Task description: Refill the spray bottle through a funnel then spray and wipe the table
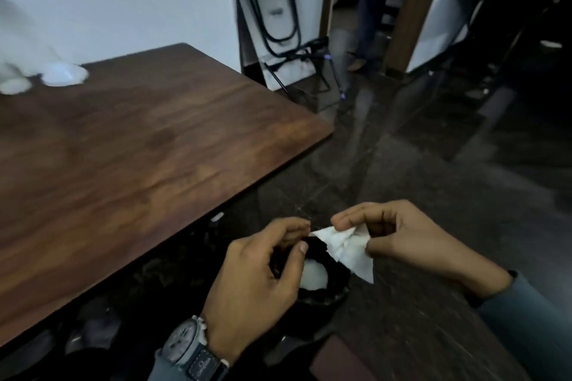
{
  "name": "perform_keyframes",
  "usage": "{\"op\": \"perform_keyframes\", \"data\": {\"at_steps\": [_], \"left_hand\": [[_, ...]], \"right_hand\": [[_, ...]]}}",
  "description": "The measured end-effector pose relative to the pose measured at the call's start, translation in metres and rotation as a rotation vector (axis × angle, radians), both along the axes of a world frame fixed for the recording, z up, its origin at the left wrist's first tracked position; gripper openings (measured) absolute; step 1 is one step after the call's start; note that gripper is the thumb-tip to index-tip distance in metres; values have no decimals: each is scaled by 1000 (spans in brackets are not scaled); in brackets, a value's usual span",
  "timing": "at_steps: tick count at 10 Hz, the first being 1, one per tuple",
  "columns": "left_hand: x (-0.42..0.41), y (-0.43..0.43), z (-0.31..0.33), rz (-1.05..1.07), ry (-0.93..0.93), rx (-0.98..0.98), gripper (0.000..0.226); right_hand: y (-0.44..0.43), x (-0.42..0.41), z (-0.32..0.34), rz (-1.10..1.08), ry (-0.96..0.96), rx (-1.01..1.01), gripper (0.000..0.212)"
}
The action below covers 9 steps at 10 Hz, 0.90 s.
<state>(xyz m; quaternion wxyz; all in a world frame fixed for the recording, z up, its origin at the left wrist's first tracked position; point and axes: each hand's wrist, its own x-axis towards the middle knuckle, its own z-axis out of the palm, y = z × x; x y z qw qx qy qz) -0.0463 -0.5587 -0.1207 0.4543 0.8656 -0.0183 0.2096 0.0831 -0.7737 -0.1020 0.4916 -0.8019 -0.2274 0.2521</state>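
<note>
Far left, at the back of the wooden tabletop (139,148), two white shapes (63,74) are sitting in a blur; I cannot tell whether either is the spray bottle.

Moving right, off the table's edge, the left hand (257,272) is hovering over a black bin (322,296) on the floor. Its fingers are curling in close to the tissue's corner, and I cannot tell whether its grip is catching that corner or closing on nothing. The wristwatch (185,340) is showing a pale dial; nothing on it is readable, and no label or brand is showing anywhere else.

Then the tissue (346,249) itself, crumpled, white, dangling above the bin, where a white wad (312,277) is already lying. I'm judging it featherlight, soft and limp, probably damp and easy to tear, so the bunched top is the place to pinch it.

Furthest right, the right hand (411,238) is doing just that, its grip narrowing to fingertips and thumb nipping the tissue's upper edge.
</note>
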Motion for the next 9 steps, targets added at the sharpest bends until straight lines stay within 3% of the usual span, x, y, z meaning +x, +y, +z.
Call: {"op": "perform_keyframes", "data": {"at_steps": [2, 4, 7, 8, 9], "left_hand": [[28, 1, -65, -16, 336, 94, 27], [43, 16, -95, 21, 560, 293, 31], [91, 22, -136, 1, 655, 362, 41], [102, 22, -144, -9, 662, 354, 45], [109, 25, -150, 8, 658, 342, 44]], "right_hand": [[-36, 26, -115, -137, 38, -261, 29], [-10, 61, -206, -188, 115, -312, 23], [51, 111, -285, -198, 233, -307, 42], [56, 112, -303, -204, 273, -285, 34], [55, 110, -299, -329, 250, -277, 47]]}}
